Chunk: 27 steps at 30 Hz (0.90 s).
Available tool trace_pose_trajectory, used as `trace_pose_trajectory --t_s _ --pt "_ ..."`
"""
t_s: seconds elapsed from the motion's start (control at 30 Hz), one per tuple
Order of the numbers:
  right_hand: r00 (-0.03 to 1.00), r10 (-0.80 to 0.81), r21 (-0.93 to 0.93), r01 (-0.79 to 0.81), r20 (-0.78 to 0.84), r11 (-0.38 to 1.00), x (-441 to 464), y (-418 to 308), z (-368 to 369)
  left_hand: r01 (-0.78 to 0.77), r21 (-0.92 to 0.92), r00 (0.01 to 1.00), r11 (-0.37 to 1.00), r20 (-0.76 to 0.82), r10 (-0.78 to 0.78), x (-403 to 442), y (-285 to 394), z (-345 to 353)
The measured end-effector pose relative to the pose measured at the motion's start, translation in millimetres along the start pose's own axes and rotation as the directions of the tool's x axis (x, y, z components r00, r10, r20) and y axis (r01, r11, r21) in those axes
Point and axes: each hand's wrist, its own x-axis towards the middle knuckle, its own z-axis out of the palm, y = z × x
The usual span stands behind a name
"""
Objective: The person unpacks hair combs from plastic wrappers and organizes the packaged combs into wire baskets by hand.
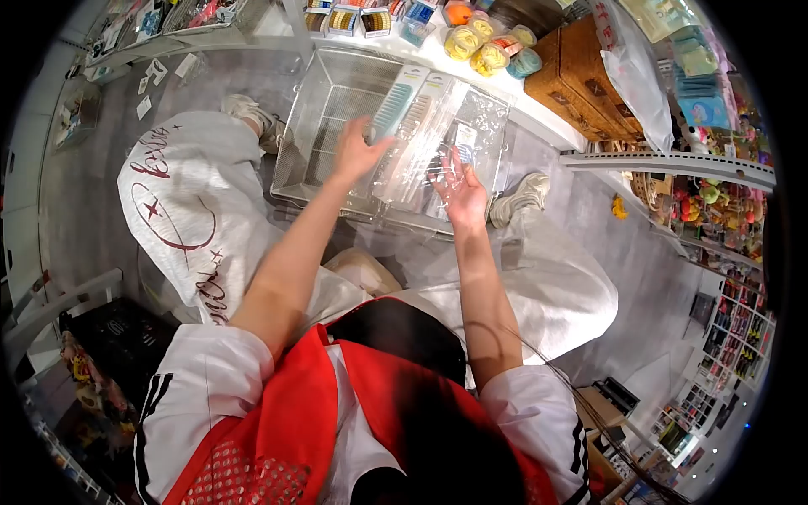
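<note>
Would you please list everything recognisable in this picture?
Wire basket: one, silver-grey, between the shoes.
Shoes: two, pale, either side of basket.
Comb packs: at least two, one teal, in basket.
Clear wrappers: uncounted, transparent, basket's right side.
Rounded packs: several, mostly yellow, white shelf.
Box: one, brown, right of them.
Plastic bag: one, white, beside box.
Display goods: uncounted, mixed colours, right racks.
Vest: one, red, lower frame.
Left hand: one, bare, at teal pack.
Right hand: one, bare, at wrappers.
</note>
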Motion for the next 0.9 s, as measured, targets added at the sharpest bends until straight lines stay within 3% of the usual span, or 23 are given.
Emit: trace_pose_trajectory --t_s 0.03,0.1,0.23,0.27,0.37,0.5,0.53,0.67,0.8,0.83,0.87,0.9 --pt "1.000 -0.001 0.030 0.002 -0.017 1.000 1 0 -2 0.090 -0.151 0.983 0.984 0.172 -0.064 9 -11 0" --pt "0.999 0.005 0.066 -0.002 -0.046 0.998 1 1 -4 0.325 -0.385 0.851 0.864 0.517 -0.090 21 -20 4" --pt "0.997 0.051 0.150 -0.059 0.053 0.987 11 8 -24 0.379 -0.394 0.733 0.837 0.680 -0.012 26 -35 5" --pt "0.983 0.003 0.168 -0.034 0.185 0.985 28 17 -53 0.396 -0.389 0.745 0.831 0.666 -0.044 24 -30 2" --pt "0.990 0.096 0.256 -0.120 0.103 0.959 36 31 -46 0.415 -0.385 0.772 0.825 0.629 -0.095 18 -15 -3" --pt "0.988 0.133 0.082 -0.140 0.080 0.987 42 41 -40 0.370 -0.393 0.797 0.842 0.600 -0.071 21 -20 4" --pt "0.967 0.176 0.119 -0.200 0.184 0.973 38 37 -33 0.365 -0.374 0.794 0.853 0.603 -0.074 24 -20 6" --pt "0.957 0.219 0.163 -0.251 0.191 0.954 45 46 -18 0.336 -0.436 0.828 0.835 0.560 -0.041 36 -28 -5" --pt "0.922 0.288 0.238 -0.350 0.259 0.906 51 73 17 0.168 -0.322 0.846 0.932 0.532 0.031 77 -49 -48" --pt "0.914 0.304 0.208 -0.363 0.267 0.908 56 86 18 0.146 -0.251 0.838 0.957 0.545 0.015 85 -53 -59" --pt "0.907 0.318 0.177 -0.373 0.276 0.911 61 100 17 0.112 -0.301 0.846 0.947 0.528 0.068 88 -55 -67" --pt "0.900 0.328 0.143 -0.379 0.286 0.914 65 112 20 0.098 -0.199 0.834 0.975 0.551 0.029 93 -72 -70"
